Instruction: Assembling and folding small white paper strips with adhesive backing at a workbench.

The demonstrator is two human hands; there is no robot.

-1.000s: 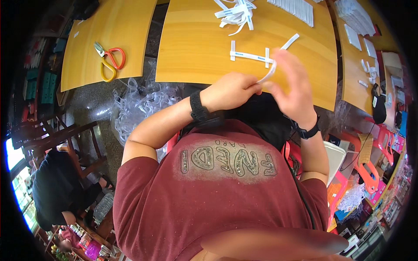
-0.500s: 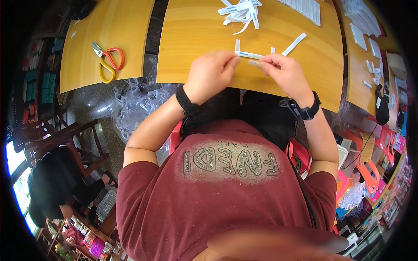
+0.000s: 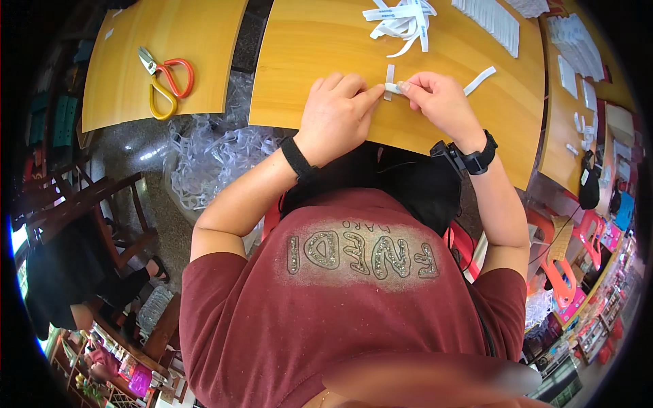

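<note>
A short white strip (image 3: 393, 88) lies between my two hands, across a narrow translucent strip (image 3: 390, 72) on the wooden table. Its right end is pinched by the thumb and fingers of my right hand (image 3: 439, 102). At the left end, my left hand (image 3: 340, 109) is mostly curled, with its index fingertip on the strip; its thumb is hidden. Another loose white strip (image 3: 480, 80) rests just right of my right hand. Beyond my hands sits a loose pile of white strips (image 3: 405, 26) with blue print.
Red-and-yellow-handled scissors (image 3: 170, 85) lie on a separate table at left. A neat row of white strips (image 3: 486, 24) is at the back right. More white stacks (image 3: 577, 47) occupy the right table. Clear plastic scraps (image 3: 204, 160) fill a bag on the floor.
The strip and both hands have come together over the translucent strip. My left index finger has stretched toward my right fingertips. The whole view has shifted slightly.
</note>
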